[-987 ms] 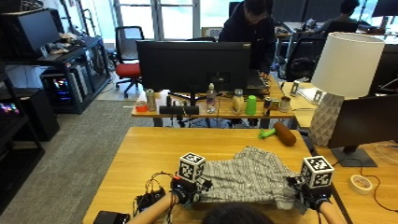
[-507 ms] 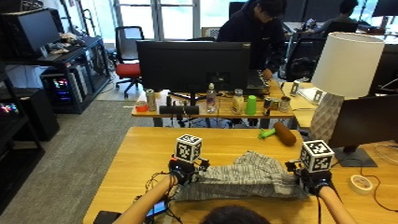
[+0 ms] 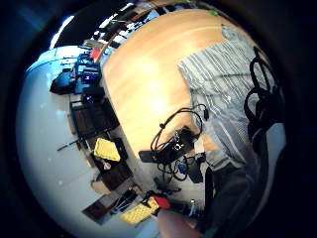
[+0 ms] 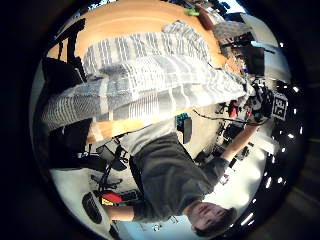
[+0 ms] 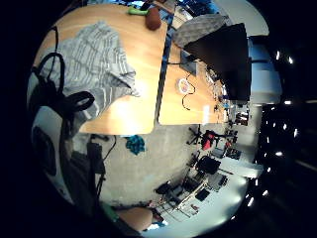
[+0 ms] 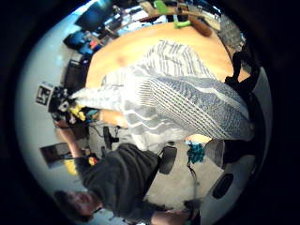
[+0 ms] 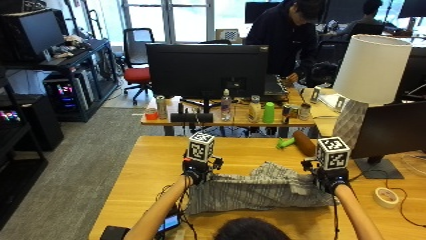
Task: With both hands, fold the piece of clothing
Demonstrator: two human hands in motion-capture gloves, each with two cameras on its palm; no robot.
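A grey striped garment (image 7: 259, 192) lies on the wooden table (image 7: 153, 165), with its near part lifted. My left hand (image 7: 196, 172) grips the cloth at its left end. At the right end my right hand (image 7: 327, 180) grips it as well. Both hands are raised a little above the table, the cloth stretched between them. The left thumb side palm view shows the garment (image 4: 150, 80) hanging in a doubled layer towards the right hand (image 4: 262, 102). The right thumb side palm view shows the garment (image 6: 178, 98) running across to the left hand (image 6: 61, 105).
A brown oblong object (image 7: 306, 143) and a green one (image 7: 286, 143) lie at the table's far edge. A roll of tape (image 7: 386, 196) and a lamp (image 7: 369, 75) are at the right. A small device with cables (image 7: 170, 223) sits near the front left.
Both hands have moved away from the person across the table, carrying the garment's near edge up and over toward its far edge.
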